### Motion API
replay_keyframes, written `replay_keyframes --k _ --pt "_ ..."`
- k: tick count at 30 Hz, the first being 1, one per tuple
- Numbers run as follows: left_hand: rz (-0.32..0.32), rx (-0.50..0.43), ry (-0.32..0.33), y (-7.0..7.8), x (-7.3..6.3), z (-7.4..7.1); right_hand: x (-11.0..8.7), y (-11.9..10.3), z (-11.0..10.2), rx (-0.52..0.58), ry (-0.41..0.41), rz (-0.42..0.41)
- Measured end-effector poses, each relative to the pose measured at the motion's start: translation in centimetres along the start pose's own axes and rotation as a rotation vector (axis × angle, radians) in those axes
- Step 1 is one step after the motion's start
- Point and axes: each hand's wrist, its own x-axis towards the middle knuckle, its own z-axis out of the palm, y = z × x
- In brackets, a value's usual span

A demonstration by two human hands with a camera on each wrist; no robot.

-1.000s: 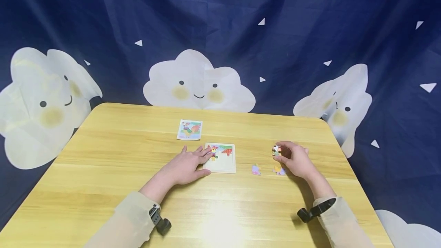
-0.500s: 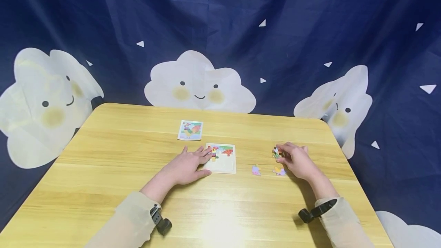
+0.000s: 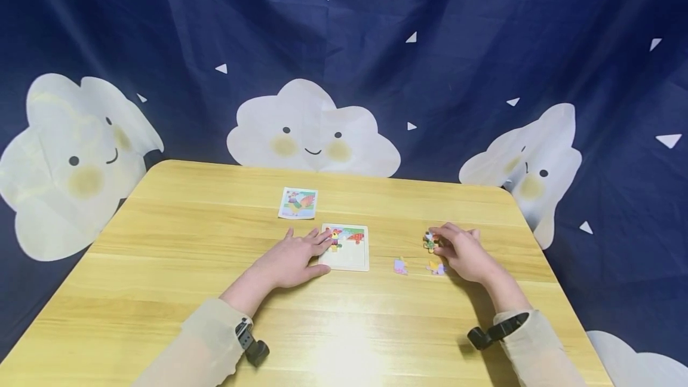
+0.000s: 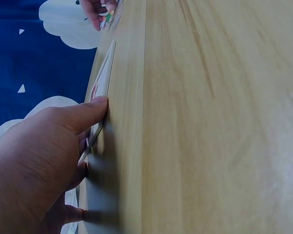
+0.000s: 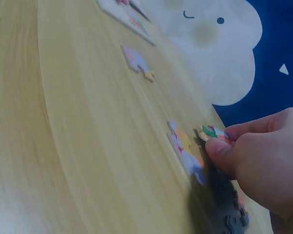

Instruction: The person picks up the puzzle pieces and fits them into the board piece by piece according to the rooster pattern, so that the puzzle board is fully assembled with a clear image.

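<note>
My left hand (image 3: pixel 287 260) rests on the left side of a white puzzle tray (image 3: pixel 352 260), fingers spread over it and thumb at its near edge. Partly joined puzzle pieces with a red, yellow and green picture fill the tray's upper and left part, some hidden under my fingers. To the right, my right hand (image 3: pixel 464 252) pinches a multicoloured puzzle piece (image 5: pixel 209 131) between thumb and fingers, just above the table. Two loose pieces lie near it: a purple piece (image 3: pixel 400 266) and a yellow and purple piece (image 3: pixel 436 267).
A square picture card (image 3: pixel 298 203) of a bird lies behind the tray on the wooden table (image 3: pixel 215 220). In the right wrist view, another puzzle piece (image 5: pixel 238 219) lies in the shadow under my right hand. A dark blue curtain with clouds (image 3: pixel 312 127) hangs behind the table.
The puzzle piece in my right fingers has turned and tilted, and those fingers have shifted slightly. My left hand stays on the tray.
</note>
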Motion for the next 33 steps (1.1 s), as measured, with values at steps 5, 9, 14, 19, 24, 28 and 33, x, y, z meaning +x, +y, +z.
replay_keyframes --k 5,9,14,19,24,28,33 --pt "-0.005 -0.001 0.000 0.0 0.0 0.0 0.4 -1.1 -0.1 0.062 -0.004 -0.002" --pt "-0.009 0.004 -0.003 0.0 -0.1 0.0 0.9 -2.2 -0.2 0.092 -0.002 -0.023" --pt "-0.001 0.005 0.001 0.0 0.2 0.0 1.5 -3.5 0.0 0.108 0.032 -0.078" --pt "-0.009 0.010 -0.003 0.1 0.2 0.0 2.3 -4.9 0.4 0.149 0.028 -0.111" --pt "-0.011 0.006 -0.004 0.2 0.2 -0.1 3.0 -6.3 0.9 0.184 -0.002 -0.112" --pt "-0.013 0.008 -0.008 0.2 0.1 0.0 3.5 -7.1 1.4 0.201 -0.039 -0.114" --pt "-0.016 0.008 -0.009 0.2 0.0 0.0 4.2 -8.2 2.2 0.206 -0.060 -0.119"
